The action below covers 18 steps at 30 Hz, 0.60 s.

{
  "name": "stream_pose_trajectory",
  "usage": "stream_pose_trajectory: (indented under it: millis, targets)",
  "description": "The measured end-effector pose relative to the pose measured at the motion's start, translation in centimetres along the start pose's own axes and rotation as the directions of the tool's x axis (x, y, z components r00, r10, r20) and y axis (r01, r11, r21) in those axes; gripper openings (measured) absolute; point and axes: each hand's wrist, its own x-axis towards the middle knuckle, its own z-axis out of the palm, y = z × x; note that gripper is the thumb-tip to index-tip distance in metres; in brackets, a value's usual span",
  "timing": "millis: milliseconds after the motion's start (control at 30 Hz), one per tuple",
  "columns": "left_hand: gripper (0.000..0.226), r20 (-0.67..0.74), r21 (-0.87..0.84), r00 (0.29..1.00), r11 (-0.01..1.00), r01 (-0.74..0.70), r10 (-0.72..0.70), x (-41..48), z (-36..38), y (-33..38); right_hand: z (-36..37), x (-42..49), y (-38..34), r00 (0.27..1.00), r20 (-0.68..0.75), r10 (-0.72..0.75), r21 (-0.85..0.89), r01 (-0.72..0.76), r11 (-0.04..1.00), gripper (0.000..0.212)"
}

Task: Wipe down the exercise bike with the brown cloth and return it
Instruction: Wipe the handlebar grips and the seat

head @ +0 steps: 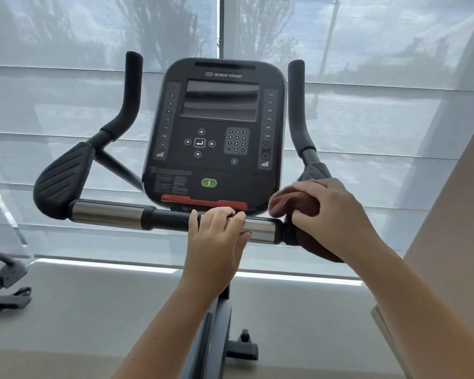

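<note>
Since the wiping looks to be at the right end of the handlebar, the exercise bike (216, 165) is probably best worked outward from there. Rub round the whole joint, go up the right upright grip (298, 105), then along the crossbar (107, 214) to the left pad (60, 181). Take the console (219, 105) lightly so no buttons get pressed. One hand braced on the bar, as now, should steady the pressure.

The brown cloth (293, 203) is bunched over the right elbow pad where the crossbar meets it, just right of the steel sleeve (260, 229), and part of it hangs below the bar. The right hand (331, 214) lies on top, its fingers (307, 217) curled down over the bundle and gripping it against the pad. The left hand (216, 236) is near the middle of the crossbar, at the sleeve's left end. Its fingers (225, 217) wrap over the top and the thumb comes under, clasping the bar.
</note>
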Motion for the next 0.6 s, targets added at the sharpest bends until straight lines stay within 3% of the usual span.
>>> stream_pose_trajectory:
  millis: [100,200,333,467,600]
  targets:
    - [0.035,0.016,0.032,1.0,0.999,0.018,-0.018,-0.1,-0.1,0.5,1.0,-3.4,1.3,0.983,-0.097,-0.157,-0.077,0.15,0.986,0.059]
    - [0.032,0.025,0.032,0.999,0.999,0.026,-0.027,0.1,-0.2,0.6,0.5,-1.5,3.2,0.979,-0.157,-0.133,0.016,0.137,0.99,0.049]
    - [0.033,0.032,0.041,0.999,0.999,0.019,-0.02,0.8,0.4,1.8,-1.1,5.9,5.1,0.998,-0.049,0.039,0.035,-0.038,0.999,0.041]
    - [0.027,0.019,-0.023,1.0,1.0,-0.013,0.014,1.1,1.4,3.6,-1.6,4.0,5.1,0.997,0.054,-0.054,0.124,0.047,0.991,0.042]
    - [0.022,-0.015,-0.097,1.0,0.995,-0.009,0.007,1.4,1.9,3.7,-0.3,-2.5,5.0,0.976,0.009,-0.215,0.179,0.21,0.961,0.047]
